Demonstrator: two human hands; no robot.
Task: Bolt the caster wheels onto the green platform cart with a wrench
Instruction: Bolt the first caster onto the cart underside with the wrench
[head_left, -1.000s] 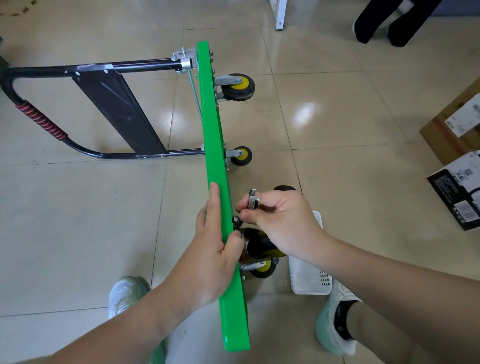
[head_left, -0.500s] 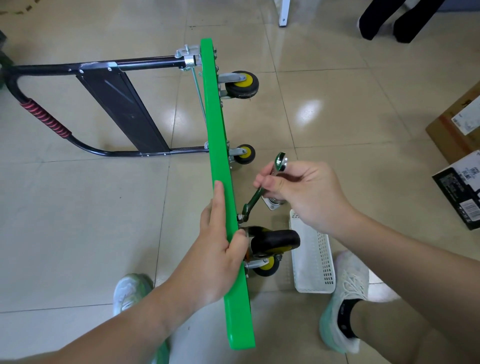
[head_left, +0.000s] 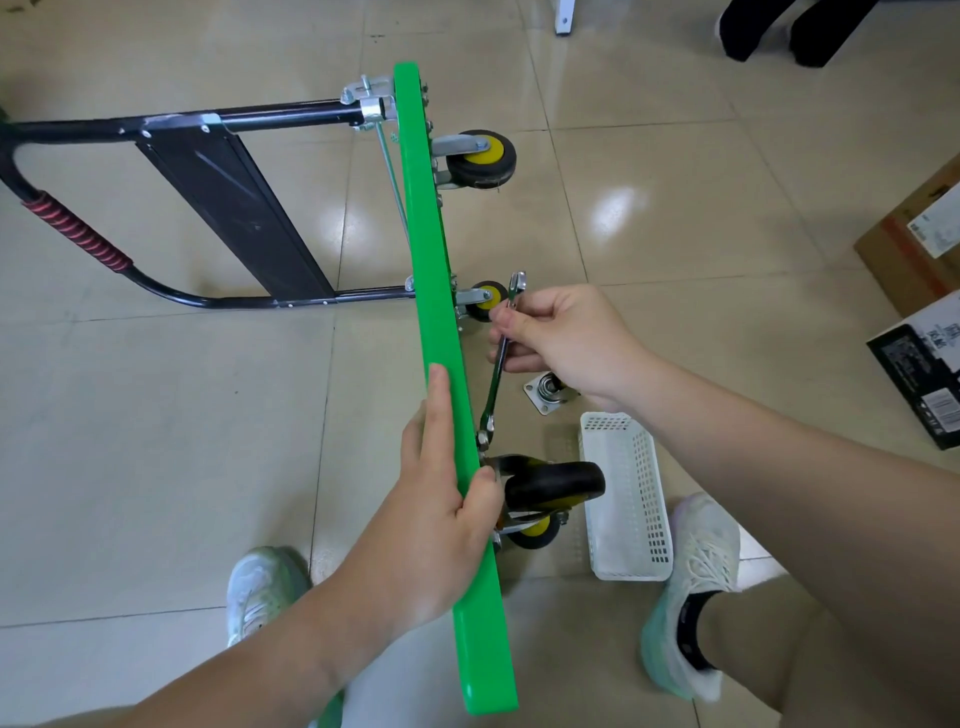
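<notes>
Since the last frame the right hand (head_left: 566, 343) has swung the slim steel wrench (head_left: 500, 364) up toward twelve o'clock, fingers pinching its shaft. The green platform cart (head_left: 441, 332) stands on edge, left hand (head_left: 436, 519) clamped around it. The wrench's lower end meets the bolt above the black caster wheel (head_left: 553, 483), at the hand's three o'clock.

The green platform cart (head_left: 435, 291) is standing on edge on the tiled floor (head_left: 156, 415), its black tubular handle (head_left: 156, 124) lying out to the left and mounted caster wheels (head_left: 480, 158) sticking out to the right. A white perforated plastic basket (head_left: 631, 499) is sitting right of the nearest wheel, with a loose metal caster plate (head_left: 545, 395) lying just behind it. Cardboard boxes (head_left: 919, 312) are sitting far right.
</notes>
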